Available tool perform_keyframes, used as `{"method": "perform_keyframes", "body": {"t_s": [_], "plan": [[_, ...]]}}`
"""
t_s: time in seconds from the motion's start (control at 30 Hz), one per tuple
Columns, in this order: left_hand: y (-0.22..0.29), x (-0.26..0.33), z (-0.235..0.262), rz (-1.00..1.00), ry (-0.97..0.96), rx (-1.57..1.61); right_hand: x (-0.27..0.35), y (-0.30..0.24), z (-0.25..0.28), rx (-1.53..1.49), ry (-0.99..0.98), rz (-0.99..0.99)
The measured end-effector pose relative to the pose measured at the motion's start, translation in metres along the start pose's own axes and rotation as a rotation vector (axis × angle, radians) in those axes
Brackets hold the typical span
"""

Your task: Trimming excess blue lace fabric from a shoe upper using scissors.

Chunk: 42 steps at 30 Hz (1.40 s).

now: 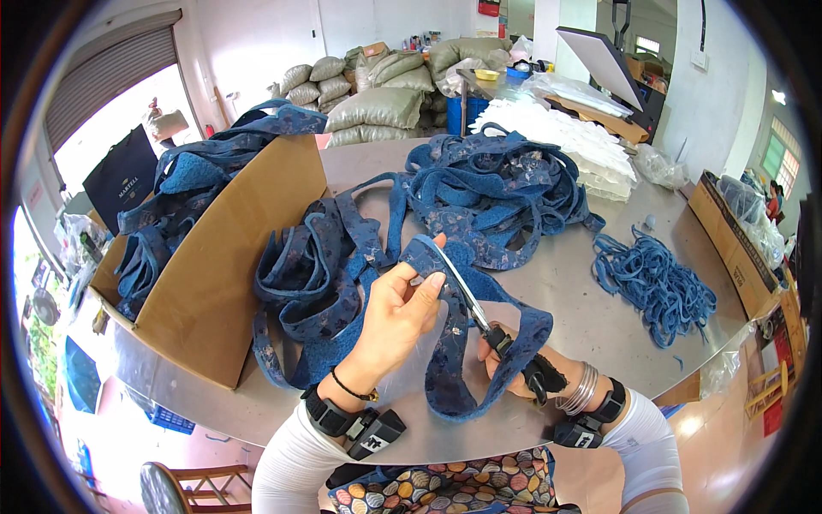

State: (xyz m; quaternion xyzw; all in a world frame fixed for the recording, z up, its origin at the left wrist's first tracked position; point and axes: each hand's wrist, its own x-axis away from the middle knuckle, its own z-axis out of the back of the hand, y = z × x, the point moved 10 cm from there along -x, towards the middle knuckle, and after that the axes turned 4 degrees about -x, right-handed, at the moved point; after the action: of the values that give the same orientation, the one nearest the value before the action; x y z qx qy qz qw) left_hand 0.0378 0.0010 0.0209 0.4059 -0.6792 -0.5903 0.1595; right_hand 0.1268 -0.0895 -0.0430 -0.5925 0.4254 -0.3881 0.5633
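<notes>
Blue fabric strap [462, 343] lies looped on the near part of the grey table [599, 334], and the left hand [396, 319] pinches its upper end between thumb and fingers. Right hand [514, 364] has its fingers closed in the black handles of scissors [473, 308], whose blades lie against the strap. At left stands an open brown cardboard box [223, 257] with more straps, and far behind are grey-green sacks [377, 107].

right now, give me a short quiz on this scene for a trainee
1. True or false: the left hand pinches a blue fabric strip.
2. The right hand holds: A) a knife B) scissors C) a stapler?
3. On which side of the person does the cardboard box stand?

Key: 1 true; 2 B; 3 the left side, on the metal table.
</notes>
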Motion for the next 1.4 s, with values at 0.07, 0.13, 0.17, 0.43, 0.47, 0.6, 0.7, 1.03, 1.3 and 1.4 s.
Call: {"method": "perform_keyframes", "body": {"t_s": [0.07, 0.13, 0.17, 0.43, 0.47, 0.6, 0.7, 1.03, 1.3, 1.4], "plan": [[-0.001, -0.001, 0.0, 0.002, -0.011, 0.004, 0.0, -0.001, 0.003, 0.061, -0.003, 0.014], [-0.002, 0.0, 0.003, 0.014, -0.016, 0.008, -0.003, -0.001, 0.003, 0.097, -0.009, 0.018], [-0.004, 0.001, 0.004, 0.025, -0.015, 0.01, -0.002, -0.001, 0.004, 0.109, 0.007, 0.018], [-0.013, -0.001, 0.001, 0.088, -0.04, 0.061, -0.008, -0.003, 0.008, 0.232, 0.081, 0.072], [-0.014, 0.0, 0.006, 0.084, -0.005, 0.048, -0.01, -0.001, 0.006, 0.137, 0.081, 0.024], [-0.012, 0.002, 0.017, 0.039, 0.085, -0.013, -0.008, 0.004, 0.007, 0.046, 0.096, -0.046], [-0.018, 0.0, 0.022, 0.037, 0.19, 0.014, -0.013, 0.004, 0.019, 0.058, 0.092, -0.007], [-0.021, -0.008, 0.054, -0.095, 0.405, 0.122, -0.067, 0.028, 0.053, 0.505, 0.155, 0.221], [-0.027, -0.009, 0.043, -0.038, 0.353, 0.118, -0.045, -0.002, 0.055, 0.953, 0.275, 0.171], [-0.028, -0.007, 0.039, -0.023, 0.326, 0.11, -0.03, -0.025, 0.049, 1.002, 0.33, 0.243]]}}
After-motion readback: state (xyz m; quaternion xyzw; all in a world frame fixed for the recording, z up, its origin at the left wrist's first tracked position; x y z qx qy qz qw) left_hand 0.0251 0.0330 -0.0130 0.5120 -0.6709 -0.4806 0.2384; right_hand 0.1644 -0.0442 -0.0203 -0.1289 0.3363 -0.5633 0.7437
